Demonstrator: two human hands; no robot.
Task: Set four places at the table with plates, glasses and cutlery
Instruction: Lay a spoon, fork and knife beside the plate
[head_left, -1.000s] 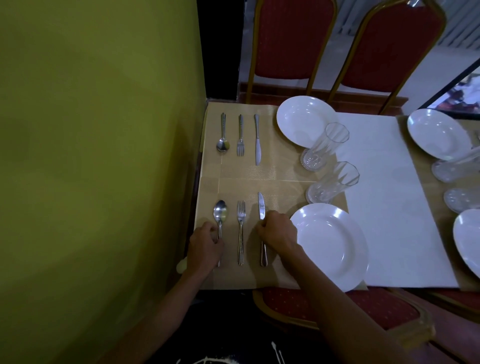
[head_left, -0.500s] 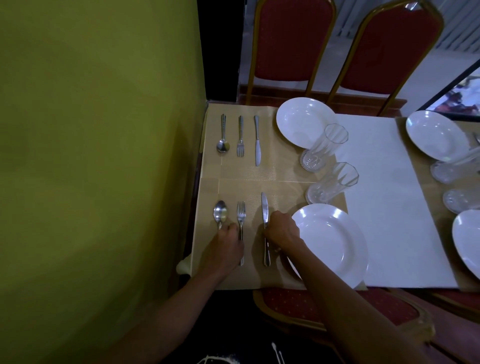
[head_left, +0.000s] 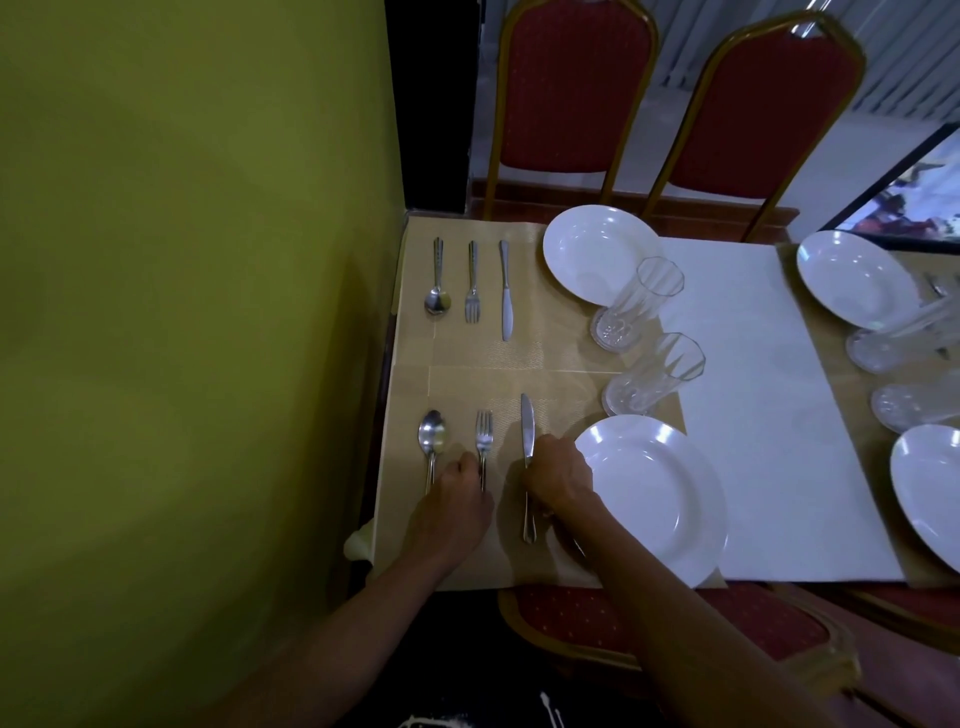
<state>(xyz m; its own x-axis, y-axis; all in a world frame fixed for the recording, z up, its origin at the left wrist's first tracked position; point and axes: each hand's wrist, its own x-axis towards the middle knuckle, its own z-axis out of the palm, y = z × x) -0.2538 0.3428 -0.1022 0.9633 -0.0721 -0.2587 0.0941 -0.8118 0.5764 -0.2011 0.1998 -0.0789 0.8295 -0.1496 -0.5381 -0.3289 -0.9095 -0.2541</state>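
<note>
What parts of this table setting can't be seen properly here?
- Near fork handle: head view, under the left hand.
- Near knife middle: covered by the right hand.
- Far-right plate and glasses: cut off by the frame edge; any cutlery there is too blurred to tell.

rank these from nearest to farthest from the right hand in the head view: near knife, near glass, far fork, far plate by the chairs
From the right hand:
1. Near knife, touching the hand, on its left.
2. Near glass, just beyond the near plate.
3. Far fork, far side of the table, left.
4. Far plate, beside the chairs; close to the fork's rank, hard to separate.
</note>
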